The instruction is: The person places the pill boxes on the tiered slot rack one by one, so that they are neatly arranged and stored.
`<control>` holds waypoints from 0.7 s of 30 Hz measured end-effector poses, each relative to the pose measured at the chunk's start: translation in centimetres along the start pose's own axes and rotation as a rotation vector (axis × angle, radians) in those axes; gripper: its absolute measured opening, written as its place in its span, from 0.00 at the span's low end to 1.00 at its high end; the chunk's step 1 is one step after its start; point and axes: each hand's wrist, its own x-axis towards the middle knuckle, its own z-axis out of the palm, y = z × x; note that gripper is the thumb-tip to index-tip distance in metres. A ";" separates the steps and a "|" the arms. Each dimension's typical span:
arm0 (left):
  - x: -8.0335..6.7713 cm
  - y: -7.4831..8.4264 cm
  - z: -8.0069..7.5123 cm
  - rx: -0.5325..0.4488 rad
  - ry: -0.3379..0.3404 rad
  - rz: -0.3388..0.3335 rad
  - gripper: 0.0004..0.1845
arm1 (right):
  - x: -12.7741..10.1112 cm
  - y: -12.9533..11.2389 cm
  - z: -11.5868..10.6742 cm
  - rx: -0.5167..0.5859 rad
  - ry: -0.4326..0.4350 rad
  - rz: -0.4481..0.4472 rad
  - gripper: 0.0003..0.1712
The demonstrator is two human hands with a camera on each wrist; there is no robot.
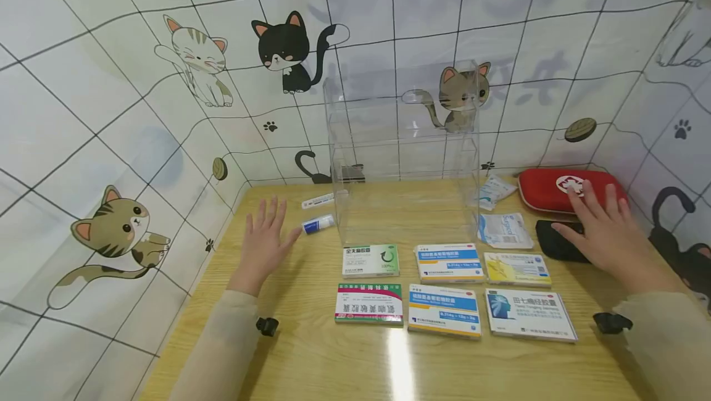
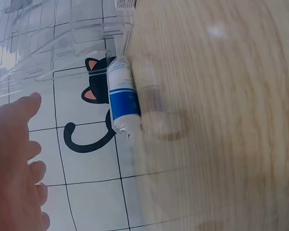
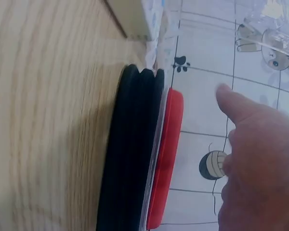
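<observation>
A pale wooden surface [image 1: 311,351] sits in a corner of 2 tiled walls [image 1: 83,99] (cartoon cats printed across them).

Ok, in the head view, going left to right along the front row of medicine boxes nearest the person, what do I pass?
Red-and-green box → blue-and-orange box → white box with a blue head picture.

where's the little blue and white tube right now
In the head view the blue and white tube lies on the table's left side, between the left hand and the clear acrylic case.
</observation>
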 end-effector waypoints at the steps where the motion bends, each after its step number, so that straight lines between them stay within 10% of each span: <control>1: 0.1 0.1 0.1 -0.031 0.010 0.012 0.44 | -0.1 -0.1 -0.1 0.016 0.008 -0.014 0.57; 9: 1.2 1.5 0.7 -0.376 0.043 0.103 0.38 | -1.2 -2.3 -1.1 0.130 0.016 -0.091 0.60; 21: 4.8 4.8 1.2 -0.641 -0.011 0.165 0.33 | -3.1 -3.1 0.0 0.225 -0.122 -0.162 0.30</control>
